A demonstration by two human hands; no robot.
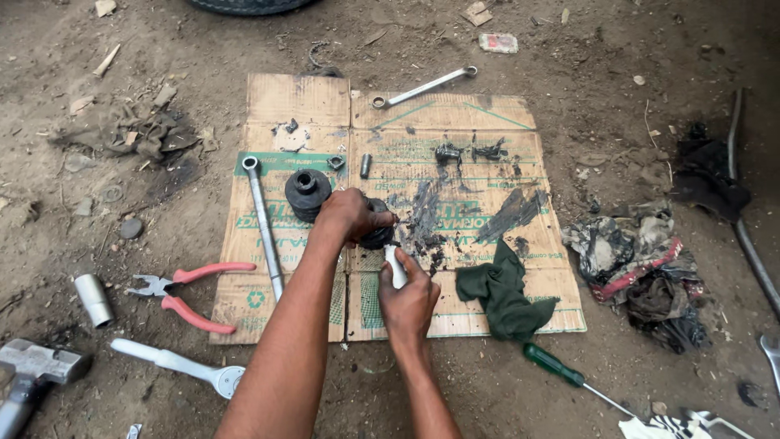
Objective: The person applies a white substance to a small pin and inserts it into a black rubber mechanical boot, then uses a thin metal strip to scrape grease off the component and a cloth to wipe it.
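Observation:
My left hand [348, 214] grips a black, greasy rubber part [380, 236] over the middle of a flattened cardboard sheet [455, 122]. Just below it, my right hand [409, 302] holds a small white tube [395, 267] upright, its tip pointing up at the black part. A second black ribbed rubber boot [307, 193] stands on the cardboard to the left of my left hand. Dark grease smears [505, 214] cover the cardboard to the right.
A long wrench [264, 223] lies left on the cardboard, another wrench [424, 86] at its far edge, a green rag [501, 293] at right. On the dirt: red-handled pliers [188, 294], a socket [94, 299], a ratchet handle [175, 362], a hammer [32, 370], a green screwdriver [561, 370], dirty rags [642, 268].

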